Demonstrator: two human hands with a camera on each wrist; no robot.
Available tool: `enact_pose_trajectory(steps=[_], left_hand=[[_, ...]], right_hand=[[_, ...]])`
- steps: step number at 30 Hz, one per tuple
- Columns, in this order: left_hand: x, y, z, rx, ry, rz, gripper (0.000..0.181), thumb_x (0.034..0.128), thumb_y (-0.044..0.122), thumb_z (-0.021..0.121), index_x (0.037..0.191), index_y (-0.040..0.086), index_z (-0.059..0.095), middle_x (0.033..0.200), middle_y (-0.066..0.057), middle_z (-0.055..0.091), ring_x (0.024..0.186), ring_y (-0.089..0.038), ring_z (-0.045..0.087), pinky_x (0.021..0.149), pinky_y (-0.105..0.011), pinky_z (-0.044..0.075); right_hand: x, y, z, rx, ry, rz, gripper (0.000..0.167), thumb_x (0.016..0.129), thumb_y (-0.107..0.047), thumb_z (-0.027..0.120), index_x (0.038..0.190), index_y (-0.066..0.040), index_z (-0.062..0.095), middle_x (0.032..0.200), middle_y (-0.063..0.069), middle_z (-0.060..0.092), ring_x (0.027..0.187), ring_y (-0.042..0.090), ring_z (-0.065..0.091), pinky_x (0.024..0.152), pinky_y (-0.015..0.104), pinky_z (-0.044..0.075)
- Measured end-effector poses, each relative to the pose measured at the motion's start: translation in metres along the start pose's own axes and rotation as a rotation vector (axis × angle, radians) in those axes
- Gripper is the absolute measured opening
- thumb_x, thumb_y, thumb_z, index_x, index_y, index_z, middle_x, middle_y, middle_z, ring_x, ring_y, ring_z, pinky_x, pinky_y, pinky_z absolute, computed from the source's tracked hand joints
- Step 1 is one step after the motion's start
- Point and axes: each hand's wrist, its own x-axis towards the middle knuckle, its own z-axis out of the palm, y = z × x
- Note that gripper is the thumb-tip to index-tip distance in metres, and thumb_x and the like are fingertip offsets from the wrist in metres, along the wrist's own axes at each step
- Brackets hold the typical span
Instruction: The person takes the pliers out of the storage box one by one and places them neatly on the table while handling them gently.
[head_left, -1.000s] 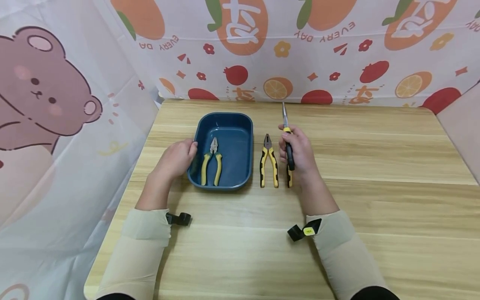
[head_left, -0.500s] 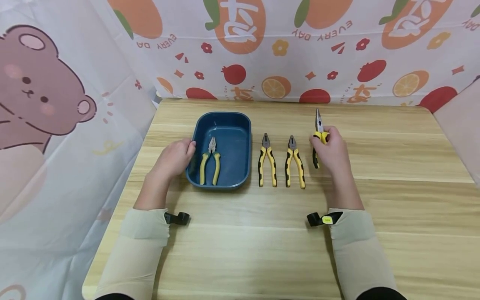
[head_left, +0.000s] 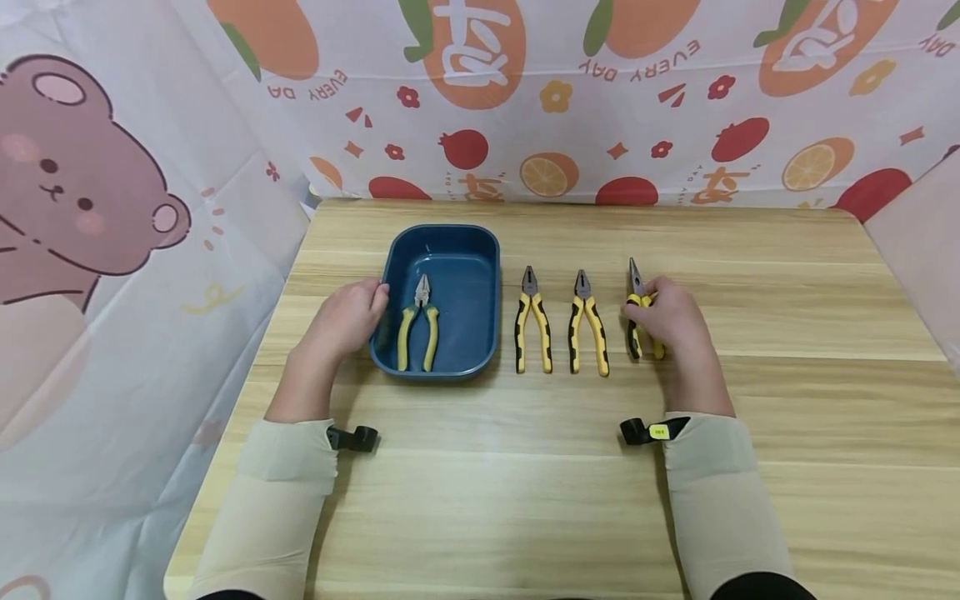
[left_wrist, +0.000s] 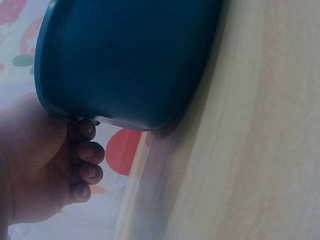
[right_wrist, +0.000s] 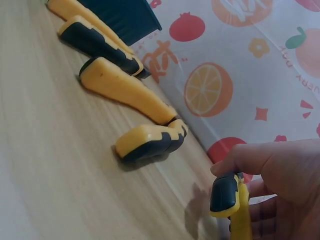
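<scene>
My left hand (head_left: 347, 319) grips the left wall of a blue tray (head_left: 491, 333), its fingers curled at the rim, as the left wrist view also shows. Inside the tray lie pliers (head_left: 431, 327) with yellow-green handles. My right hand (head_left: 672, 315) holds needle-nose pliers (head_left: 637, 287) with yellow and black handles, low over the table at the right of the row. In the right wrist view the thumb lies on one black-and-yellow handle (right_wrist: 224, 194). Two more yellow-and-black combination pliers, one (head_left: 533, 321) nearer the tray and one (head_left: 587, 323) nearer my right hand, lie side by side, jaws away from me.
The wooden table (head_left: 487, 492) carries everything. Behind it hangs a fruit-print curtain (head_left: 570, 100), and a bear-print sheet (head_left: 142, 350) hangs at the left. A small black wrist camera (head_left: 363, 439) sits at my left cuff, another (head_left: 634, 432) at my right.
My right hand has carried the needle-nose pliers rightward past the two combination pliers, then lowered them toward the table. My left hand stays at the tray.
</scene>
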Motion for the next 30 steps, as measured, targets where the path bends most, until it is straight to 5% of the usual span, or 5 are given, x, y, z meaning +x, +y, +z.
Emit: enact_pose_trajectory(steps=[16, 30], left_hand=[[-0.002, 0.000, -0.004, 0.007, -0.013, 0.007, 0.048, 0.1075, 0.038, 0.023, 0.097, 0.005, 0.055, 0.090, -0.017, 0.057, 0.090, -0.035, 0.053, 0.082, -0.049, 0.041], [-0.002, 0.000, -0.001, 0.010, -0.001, 0.010, 0.043, 0.1077, 0.035, 0.026, 0.095, 0.005, 0.054, 0.087, -0.017, 0.055, 0.088, -0.034, 0.052, 0.081, -0.048, 0.042]], right_hand=[[0.002, -0.002, 0.009, -0.085, -0.054, 0.025, 0.045, 0.085, -0.036, 0.065, 0.110, -0.002, 0.050, 0.105, 0.016, 0.058, 0.084, 0.029, 0.053, 0.065, 0.036, 0.043], [0.002, -0.003, 0.013, -0.058, -0.090, 0.036, 0.046, 0.084, -0.038, 0.069, 0.107, -0.004, 0.047, 0.101, 0.014, 0.054, 0.084, 0.029, 0.051, 0.066, 0.036, 0.042]])
